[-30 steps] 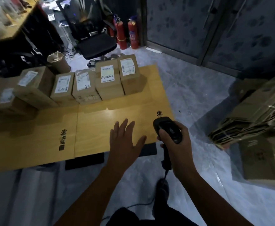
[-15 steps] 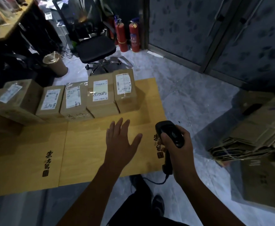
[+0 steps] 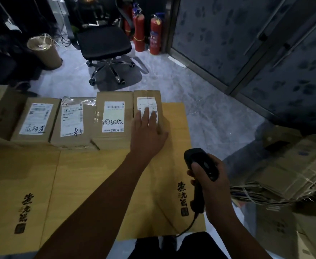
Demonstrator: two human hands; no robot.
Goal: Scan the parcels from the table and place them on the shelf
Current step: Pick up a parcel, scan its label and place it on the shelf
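Several brown cardboard parcels with white labels stand in a row along the far edge of the wooden table. My left hand lies flat with straight fingers on top of the rightmost parcel, covering the lower part of its label. Next to it on the left is a parcel marked 5082. My right hand grips a black handheld barcode scanner over the table's right edge, its head pointing toward the parcels and its cable hanging down.
A black office chair and two red fire extinguishers stand on the floor behind the table. A brown cylinder stands at back left. Flattened cardboard is stacked at the right. No shelf is in view.
My left hand has reached forward from above the bare table onto the rightmost parcel. The view has moved closer to the table. The scanner stays in my right hand.
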